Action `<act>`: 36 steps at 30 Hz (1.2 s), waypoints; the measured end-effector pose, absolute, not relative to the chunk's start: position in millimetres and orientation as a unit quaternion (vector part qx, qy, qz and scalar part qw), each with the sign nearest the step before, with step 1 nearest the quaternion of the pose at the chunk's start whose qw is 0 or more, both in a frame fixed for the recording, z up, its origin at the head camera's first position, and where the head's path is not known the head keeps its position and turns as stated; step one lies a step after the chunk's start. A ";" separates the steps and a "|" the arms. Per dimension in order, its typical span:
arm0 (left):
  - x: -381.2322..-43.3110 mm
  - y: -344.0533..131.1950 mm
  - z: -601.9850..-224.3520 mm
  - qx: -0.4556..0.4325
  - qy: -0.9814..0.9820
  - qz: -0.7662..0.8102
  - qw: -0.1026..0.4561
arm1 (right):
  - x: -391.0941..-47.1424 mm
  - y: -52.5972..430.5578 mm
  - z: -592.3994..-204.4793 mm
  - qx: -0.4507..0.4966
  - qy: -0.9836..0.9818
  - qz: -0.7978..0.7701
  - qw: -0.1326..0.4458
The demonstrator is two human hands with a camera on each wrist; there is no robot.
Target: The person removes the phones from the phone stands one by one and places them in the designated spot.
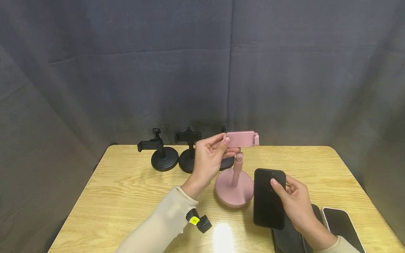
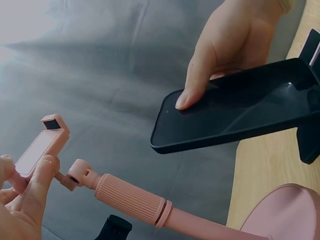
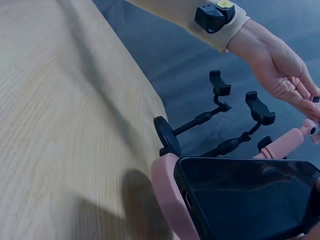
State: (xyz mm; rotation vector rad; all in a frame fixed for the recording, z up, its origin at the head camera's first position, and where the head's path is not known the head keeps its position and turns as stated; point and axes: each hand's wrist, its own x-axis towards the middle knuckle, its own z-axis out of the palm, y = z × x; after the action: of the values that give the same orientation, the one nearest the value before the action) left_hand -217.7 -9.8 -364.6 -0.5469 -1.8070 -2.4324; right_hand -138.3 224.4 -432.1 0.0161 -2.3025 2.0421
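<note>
A pink phone stand [image 1: 234, 188] stands upright on the table, its round base flat and its clamp head [image 1: 241, 139] turned sideways. My left hand [image 1: 209, 154] pinches the left end of that clamp between thumb and fingers. In the left wrist view the clamp's far jaw stands apart, with nothing between the jaws. My right hand [image 1: 295, 200] grips a black smartphone [image 1: 269, 200] along its right side, thumb across the dark screen. The phone is held upright, raised above the table and to the right of the pink base. In the right wrist view the phone [image 3: 245, 195] overlaps the pink base.
Several black phone stands, among them a left one [image 1: 164, 159] and a middle one [image 1: 186, 161], line the table's back edge; another is partly hidden behind my left hand. More phones, including a white-edged one [image 1: 341, 225], lie at the front right. A grey curtain [image 1: 202, 70] hangs behind.
</note>
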 end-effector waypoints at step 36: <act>-231.1 27.5 -345.0 -0.100 -0.536 -0.838 -0.035 | -137.0 235.1 -448.8 -0.016 -0.731 0.681 0.040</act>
State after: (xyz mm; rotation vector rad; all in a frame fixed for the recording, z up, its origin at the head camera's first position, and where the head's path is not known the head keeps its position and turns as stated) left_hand -231.1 27.5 -345.0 -0.3206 -1.7217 -2.6912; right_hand -137.0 235.1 -448.8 -0.0486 -2.2380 2.0877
